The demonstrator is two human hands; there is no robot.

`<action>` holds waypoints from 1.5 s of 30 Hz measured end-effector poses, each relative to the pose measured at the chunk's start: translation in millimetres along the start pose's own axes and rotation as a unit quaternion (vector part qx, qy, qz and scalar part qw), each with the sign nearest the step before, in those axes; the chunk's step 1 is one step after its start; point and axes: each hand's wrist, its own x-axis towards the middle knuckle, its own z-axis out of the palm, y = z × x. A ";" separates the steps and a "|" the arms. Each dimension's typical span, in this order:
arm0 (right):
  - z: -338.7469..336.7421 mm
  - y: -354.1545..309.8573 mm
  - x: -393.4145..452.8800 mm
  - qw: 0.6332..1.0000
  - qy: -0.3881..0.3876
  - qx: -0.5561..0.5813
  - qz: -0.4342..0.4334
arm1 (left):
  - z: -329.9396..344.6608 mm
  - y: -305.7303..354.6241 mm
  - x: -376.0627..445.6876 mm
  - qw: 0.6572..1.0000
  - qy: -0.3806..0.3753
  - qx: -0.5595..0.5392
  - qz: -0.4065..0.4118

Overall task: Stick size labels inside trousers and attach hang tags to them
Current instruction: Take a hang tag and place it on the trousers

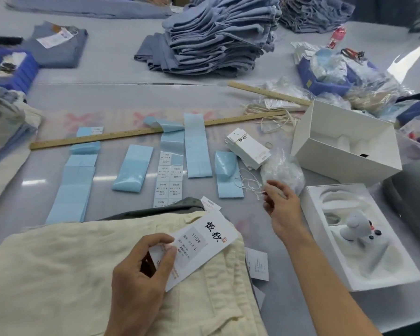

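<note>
Counter point(121, 100): bare strip between the wooden ruler point(141, 133) and the denim stack point(218, 37). Cream trousers point(58, 275): near edge. Hang tag point(199, 246): white, black script, size L, over the trousers, pinched in left hand point(141, 270) grip. Right hand point(280, 204): fingers pinching white string point(249, 184) beside the blue label strips point(197, 146).

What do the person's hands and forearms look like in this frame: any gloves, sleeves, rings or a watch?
Both the left hand and the right hand are bare, with no gloves. The forearms are uncovered as far as the frame shows them, with no sleeve edge in view. No watch, bracelet or wristband shows on either wrist. No ring is plainly visible, though the fingers are too blurred to rule one out.
</note>
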 end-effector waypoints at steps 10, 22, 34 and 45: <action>29.9 -25.9 -148.8 0.974 -0.197 -0.071 -0.083 | -33.4 36.9 6.4 0.937 -0.032 0.328 0.120; 26.8 -13.9 -149.3 0.959 -0.154 -0.165 -0.173 | 16.2 40.7 47.6 0.850 -0.211 0.454 0.167; -6.8 -3.0 -160.2 0.951 -0.170 -0.186 -0.178 | 18.0 43.6 32.9 0.865 -0.226 0.400 0.204; -12.1 6.7 -158.6 0.955 -0.180 -0.206 -0.111 | 23.2 22.0 28.1 0.889 -0.189 0.358 0.214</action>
